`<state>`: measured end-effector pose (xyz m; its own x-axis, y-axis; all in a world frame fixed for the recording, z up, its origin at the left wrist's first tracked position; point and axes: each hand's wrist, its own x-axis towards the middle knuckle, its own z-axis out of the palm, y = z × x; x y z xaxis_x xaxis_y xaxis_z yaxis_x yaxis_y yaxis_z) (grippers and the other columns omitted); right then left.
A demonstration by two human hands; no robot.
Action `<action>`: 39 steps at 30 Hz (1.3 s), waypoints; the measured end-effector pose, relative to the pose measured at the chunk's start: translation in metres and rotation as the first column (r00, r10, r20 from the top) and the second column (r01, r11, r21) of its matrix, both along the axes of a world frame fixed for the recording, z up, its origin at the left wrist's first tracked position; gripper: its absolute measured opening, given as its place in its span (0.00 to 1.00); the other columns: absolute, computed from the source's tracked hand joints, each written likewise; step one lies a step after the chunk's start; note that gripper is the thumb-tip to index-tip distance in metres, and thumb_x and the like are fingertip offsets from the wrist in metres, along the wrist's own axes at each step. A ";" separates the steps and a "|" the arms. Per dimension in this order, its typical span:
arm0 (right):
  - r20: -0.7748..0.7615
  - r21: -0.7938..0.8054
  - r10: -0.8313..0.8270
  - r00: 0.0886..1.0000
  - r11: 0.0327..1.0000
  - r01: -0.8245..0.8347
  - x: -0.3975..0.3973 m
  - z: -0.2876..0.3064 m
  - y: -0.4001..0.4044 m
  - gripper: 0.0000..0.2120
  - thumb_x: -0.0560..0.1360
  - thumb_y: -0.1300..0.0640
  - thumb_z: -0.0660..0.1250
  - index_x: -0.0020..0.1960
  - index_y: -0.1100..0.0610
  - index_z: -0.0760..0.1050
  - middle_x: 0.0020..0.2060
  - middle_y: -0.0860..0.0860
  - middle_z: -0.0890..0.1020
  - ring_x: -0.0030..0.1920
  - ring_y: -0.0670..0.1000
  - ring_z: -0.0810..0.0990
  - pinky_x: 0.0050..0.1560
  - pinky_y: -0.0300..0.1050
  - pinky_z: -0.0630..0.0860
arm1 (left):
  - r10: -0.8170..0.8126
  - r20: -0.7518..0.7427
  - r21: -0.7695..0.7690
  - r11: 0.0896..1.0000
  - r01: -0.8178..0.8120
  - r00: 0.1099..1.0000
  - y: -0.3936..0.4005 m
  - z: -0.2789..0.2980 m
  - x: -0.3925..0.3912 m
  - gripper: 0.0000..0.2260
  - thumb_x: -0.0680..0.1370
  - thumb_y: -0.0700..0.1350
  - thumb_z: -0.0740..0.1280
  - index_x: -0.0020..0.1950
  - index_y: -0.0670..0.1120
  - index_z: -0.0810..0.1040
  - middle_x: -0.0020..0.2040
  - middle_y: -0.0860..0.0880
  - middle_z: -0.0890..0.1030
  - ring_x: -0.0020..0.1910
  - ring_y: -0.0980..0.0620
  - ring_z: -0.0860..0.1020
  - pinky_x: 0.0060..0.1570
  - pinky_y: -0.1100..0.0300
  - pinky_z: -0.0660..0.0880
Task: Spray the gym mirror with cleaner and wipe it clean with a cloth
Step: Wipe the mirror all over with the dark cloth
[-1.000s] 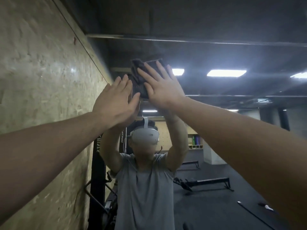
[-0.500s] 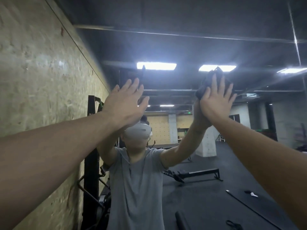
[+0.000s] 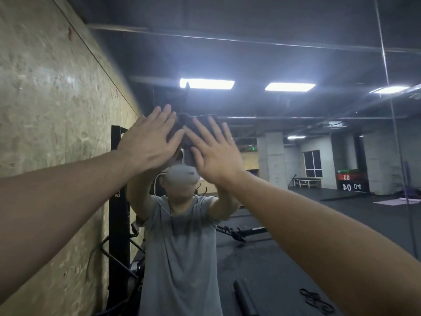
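A dark cloth (image 3: 197, 131) is pressed flat against the mirror (image 3: 296, 53), high up, just above head height. It sits under the fingers of our right hand (image 3: 215, 153), which lies over it with fingers straight and spread, palm toward the glass; only the cloth's upper edge and a patch between the two hands show past the fingers. Our left hand (image 3: 151, 142) is raised just beside it on the left, also flat with fingers straight and spread, its fingertips reaching the cloth's left edge. We cannot tell whether the left palm itself touches the glass. Neither hand curls around anything.

Both bare forearms stretch up from the lower corners toward the middle of the view. In the mirror we see our own reflection: a person in a grey T-shirt (image 3: 180, 258) with a white headset (image 3: 181, 175), arms raised to meet ours. A rough chipboard wall (image 3: 50, 110) runs along the left, with a black metal rack (image 3: 119, 201) against it. The reflection also shows bright ceiling lights (image 3: 206, 83), a dark rubber floor (image 3: 273, 265), a rowing machine (image 3: 241, 232) lying low behind us, and concrete pillars (image 3: 270, 160) farther back.
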<state>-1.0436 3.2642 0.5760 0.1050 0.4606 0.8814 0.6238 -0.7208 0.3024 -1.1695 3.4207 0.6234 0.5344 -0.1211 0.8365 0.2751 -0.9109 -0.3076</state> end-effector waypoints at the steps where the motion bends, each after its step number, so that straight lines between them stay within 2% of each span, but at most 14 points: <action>1: -0.022 0.054 -0.012 1.000 0.998 0.013 0.010 0.004 -0.016 0.27 0.85 0.43 0.41 0.83 0.42 0.43 0.83 0.45 0.44 0.82 0.54 0.37 0.81 0.60 0.38 | 0.019 0.004 0.007 1.000 -0.019 1.000 0.001 -0.001 0.001 0.36 0.81 0.63 0.38 0.81 0.43 0.57 0.83 0.45 0.55 0.81 0.45 0.55 0.77 0.42 0.60; 5: -0.200 0.305 -0.022 0.979 0.949 0.084 0.052 0.018 -0.091 0.28 0.84 0.43 0.40 0.83 0.41 0.40 0.83 0.45 0.41 0.82 0.53 0.37 0.81 0.62 0.41 | 0.085 0.013 0.013 0.996 -0.085 0.996 0.001 -0.004 0.007 0.34 0.81 0.63 0.43 0.80 0.43 0.57 0.82 0.44 0.56 0.80 0.43 0.56 0.75 0.40 0.61; 9: -0.326 0.498 0.054 0.944 0.859 0.123 0.085 0.027 -0.144 0.28 0.85 0.42 0.41 0.83 0.41 0.40 0.83 0.49 0.42 0.82 0.58 0.38 0.81 0.64 0.40 | 0.111 0.015 0.012 0.994 -0.111 0.994 0.001 -0.004 0.009 0.35 0.80 0.64 0.43 0.80 0.43 0.58 0.82 0.44 0.56 0.80 0.43 0.56 0.75 0.39 0.62; 12: -0.387 0.583 0.128 0.913 0.801 0.135 0.091 0.050 -0.146 0.28 0.84 0.43 0.41 0.83 0.41 0.41 0.83 0.50 0.42 0.82 0.61 0.38 0.80 0.64 0.37 | 0.095 0.022 -0.004 0.995 -0.095 0.995 -0.003 -0.005 0.007 0.37 0.79 0.64 0.42 0.81 0.43 0.57 0.83 0.44 0.55 0.81 0.43 0.55 0.76 0.41 0.59; 14: -0.350 0.594 0.114 0.930 0.795 0.126 0.082 0.064 -0.130 0.29 0.83 0.44 0.41 0.83 0.42 0.42 0.84 0.50 0.43 0.82 0.62 0.40 0.79 0.66 0.38 | 0.089 0.012 -0.016 0.996 -0.089 0.996 -0.007 -0.006 0.005 0.38 0.78 0.63 0.40 0.82 0.43 0.56 0.83 0.45 0.54 0.81 0.44 0.54 0.76 0.41 0.57; 17: -0.213 0.458 0.050 0.976 0.887 0.055 0.054 0.067 -0.086 0.29 0.83 0.45 0.42 0.84 0.45 0.44 0.84 0.49 0.47 0.82 0.60 0.42 0.80 0.65 0.40 | 0.110 0.018 -0.001 0.994 -0.110 0.994 -0.006 -0.007 0.009 0.36 0.79 0.62 0.42 0.81 0.42 0.57 0.83 0.44 0.55 0.81 0.43 0.55 0.76 0.41 0.59; 20: -0.054 0.197 -0.017 0.998 0.980 0.027 0.021 0.038 -0.032 0.28 0.84 0.44 0.43 0.84 0.45 0.45 0.83 0.47 0.47 0.83 0.58 0.41 0.80 0.64 0.40 | 0.093 0.021 -0.039 0.995 -0.092 0.995 -0.003 -0.004 0.011 0.33 0.82 0.62 0.44 0.82 0.43 0.57 0.83 0.45 0.54 0.82 0.45 0.53 0.77 0.42 0.57; 23: 0.045 -0.030 -0.029 0.999 0.999 0.030 0.006 0.002 -0.009 0.28 0.84 0.44 0.40 0.84 0.46 0.46 0.83 0.48 0.47 0.82 0.59 0.41 0.80 0.65 0.41 | 0.031 0.011 -0.093 0.995 -0.029 0.999 -0.010 -0.003 0.007 0.38 0.79 0.66 0.38 0.82 0.44 0.56 0.84 0.46 0.53 0.82 0.46 0.51 0.78 0.42 0.56; 27: 0.106 -0.130 0.034 0.994 0.991 -0.020 0.025 -0.022 -0.038 0.27 0.84 0.44 0.43 0.83 0.45 0.54 0.82 0.49 0.56 0.83 0.58 0.49 0.81 0.63 0.43 | 0.076 -0.006 -0.073 0.994 -0.076 0.997 -0.014 -0.016 0.003 0.40 0.77 0.66 0.36 0.82 0.43 0.55 0.83 0.44 0.52 0.81 0.44 0.52 0.77 0.42 0.58; 29: 0.067 -0.044 0.018 0.998 0.999 -0.015 0.044 -0.030 -0.066 0.26 0.84 0.44 0.45 0.82 0.42 0.53 0.82 0.47 0.55 0.83 0.57 0.49 0.81 0.63 0.46 | 0.101 -0.006 -0.054 0.993 -0.101 0.995 -0.013 -0.024 0.000 0.39 0.78 0.65 0.37 0.81 0.42 0.56 0.82 0.43 0.55 0.80 0.44 0.55 0.75 0.41 0.61; 32: -0.118 0.216 -0.036 0.992 0.975 0.060 0.075 -0.040 -0.116 0.27 0.84 0.42 0.42 0.82 0.40 0.45 0.83 0.47 0.46 0.83 0.55 0.41 0.81 0.63 0.44 | 0.126 -0.019 -0.029 0.992 -0.126 0.992 -0.009 -0.034 -0.011 0.38 0.77 0.64 0.39 0.80 0.44 0.58 0.82 0.45 0.57 0.79 0.46 0.56 0.75 0.41 0.61; 35: -0.309 0.460 0.030 0.951 0.880 0.121 0.087 -0.045 -0.146 0.29 0.83 0.40 0.41 0.84 0.42 0.46 0.84 0.49 0.45 0.82 0.57 0.39 0.81 0.63 0.41 | 0.167 -0.019 -0.005 0.986 -0.167 0.986 0.004 -0.045 -0.022 0.37 0.77 0.63 0.40 0.80 0.46 0.60 0.82 0.46 0.57 0.79 0.46 0.55 0.74 0.40 0.60; 39: -0.370 0.671 0.112 0.922 0.719 0.182 0.073 -0.036 -0.112 0.30 0.82 0.43 0.42 0.84 0.45 0.45 0.84 0.54 0.48 0.82 0.63 0.43 0.80 0.66 0.39 | 0.165 -0.048 -0.040 0.985 -0.167 0.985 0.025 -0.056 -0.029 0.36 0.77 0.63 0.39 0.82 0.49 0.56 0.83 0.48 0.54 0.81 0.46 0.52 0.76 0.40 0.57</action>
<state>-0.9709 3.1523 0.5396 0.4813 -0.2618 0.8365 0.5475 -0.6555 -0.5202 -1.1989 3.4457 0.5670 0.5803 0.0091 0.8144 0.4111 -0.8665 -0.2833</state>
